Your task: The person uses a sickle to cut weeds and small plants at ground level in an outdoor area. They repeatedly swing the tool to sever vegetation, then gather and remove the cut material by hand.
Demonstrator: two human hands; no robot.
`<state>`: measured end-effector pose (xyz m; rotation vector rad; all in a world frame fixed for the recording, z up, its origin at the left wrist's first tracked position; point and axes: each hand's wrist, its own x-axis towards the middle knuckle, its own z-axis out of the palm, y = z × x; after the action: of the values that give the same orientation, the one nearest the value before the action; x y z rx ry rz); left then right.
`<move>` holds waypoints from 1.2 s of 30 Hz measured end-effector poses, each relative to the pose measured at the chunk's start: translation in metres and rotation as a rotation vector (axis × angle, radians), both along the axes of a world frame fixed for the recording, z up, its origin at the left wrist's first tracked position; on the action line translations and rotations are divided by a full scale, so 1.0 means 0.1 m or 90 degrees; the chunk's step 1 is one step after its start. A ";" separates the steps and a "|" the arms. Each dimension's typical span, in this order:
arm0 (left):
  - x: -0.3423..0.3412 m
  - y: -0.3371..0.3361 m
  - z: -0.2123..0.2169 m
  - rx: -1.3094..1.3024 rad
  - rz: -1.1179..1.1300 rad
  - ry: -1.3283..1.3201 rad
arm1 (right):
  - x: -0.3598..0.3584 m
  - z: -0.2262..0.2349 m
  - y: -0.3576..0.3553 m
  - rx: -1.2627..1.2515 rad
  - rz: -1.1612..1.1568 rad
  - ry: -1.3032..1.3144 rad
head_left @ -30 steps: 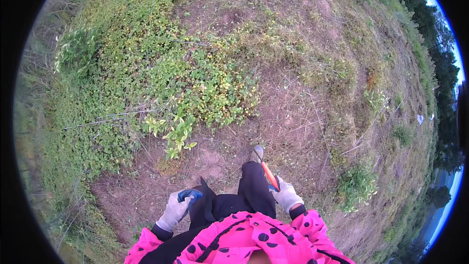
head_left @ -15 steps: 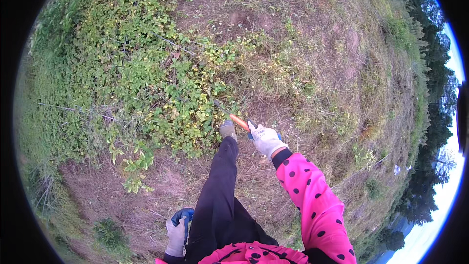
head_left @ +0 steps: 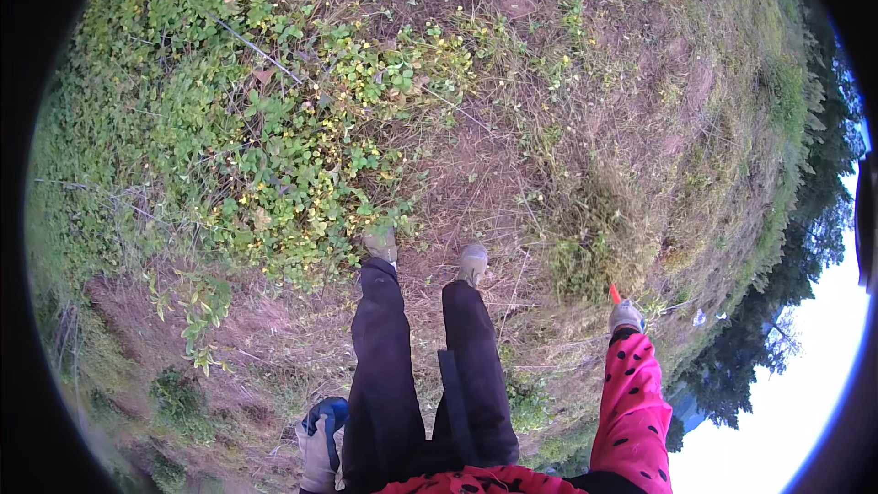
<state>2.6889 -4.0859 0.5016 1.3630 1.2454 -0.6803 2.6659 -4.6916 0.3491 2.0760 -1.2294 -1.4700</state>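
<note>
My right hand (head_left: 626,316), in a pale work glove, is stretched out to the right, closed round the orange handle (head_left: 615,293) of a bladed tool. Its blade is blurred and lost against a clump of dry grass (head_left: 590,252) just beyond the hand. Beside my left thigh hangs my left hand (head_left: 320,444), gloved in pale fabric with dark blue coating. Its fingers are curled in, and nothing shows in them.
Dense leafy creepers (head_left: 293,165) spread over the ground ahead and to the left, with a thin grey stem (head_left: 256,50) across them. My two shoes, the right one (head_left: 473,261) on dry grass, stand apart. Dark trees (head_left: 805,220) line the far right.
My right hand has swung from in front of me out to the right with the orange-handled tool. My right leg now shows beside the left. My left hand stays low, fingers curled.
</note>
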 end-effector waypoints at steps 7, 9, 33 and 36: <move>0.11 -0.86 0.16 0.014 0.009 -0.040 | 1.39 0.16 0.26 0.220 0.243 -0.291; 0.11 -1.22 0.11 0.042 0.025 -0.070 | 2.36 -0.16 0.39 0.274 0.316 -0.485; 0.66 -2.88 0.42 0.035 0.380 -0.108 | 2.84 -0.43 -0.68 0.318 0.067 -0.252; 1.02 -2.75 0.44 0.034 0.411 -0.092 | 4.14 -0.74 0.79 0.481 -0.044 -0.574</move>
<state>2.7906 -4.3609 0.5453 0.9444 1.4823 -0.0955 3.0796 -4.6126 0.2754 3.4806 -1.0680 -1.1150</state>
